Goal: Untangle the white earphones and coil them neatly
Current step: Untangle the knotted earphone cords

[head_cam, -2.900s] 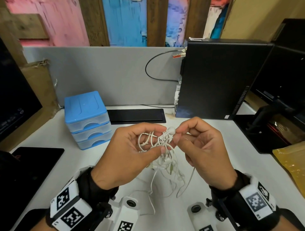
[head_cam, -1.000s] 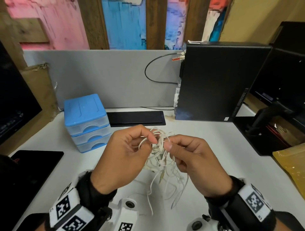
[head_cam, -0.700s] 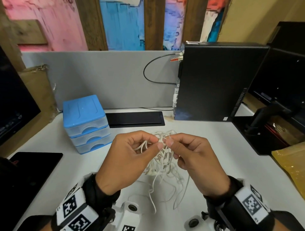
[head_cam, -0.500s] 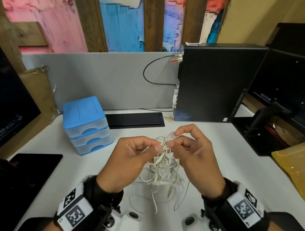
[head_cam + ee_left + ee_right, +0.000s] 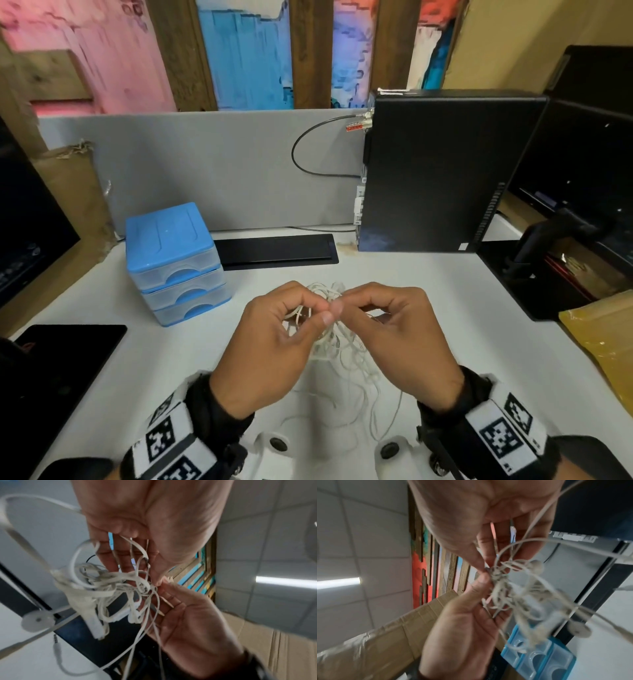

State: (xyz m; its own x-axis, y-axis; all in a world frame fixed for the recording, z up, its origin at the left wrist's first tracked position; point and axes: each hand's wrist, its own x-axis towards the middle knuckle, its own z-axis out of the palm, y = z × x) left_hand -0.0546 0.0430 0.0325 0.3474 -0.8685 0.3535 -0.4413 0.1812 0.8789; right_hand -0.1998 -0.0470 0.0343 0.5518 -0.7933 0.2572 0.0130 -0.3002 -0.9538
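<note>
Both hands hold the tangled white earphones [image 5: 334,337] above the tabletop [image 5: 428,294]. The left hand [image 5: 274,346] and right hand [image 5: 394,339] each pinch the knot with thumb and forefinger, loose cords dangling below. A blue drawer box [image 5: 173,260] stands at left, drawers closed, contents hidden.

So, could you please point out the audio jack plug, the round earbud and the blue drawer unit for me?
audio jack plug [image 5: 56,647], left wrist view, on its white barrel.
round earbud [image 5: 38,620], left wrist view, on its flat face.
blue drawer unit [image 5: 164,236], head view, on its lid.
</note>
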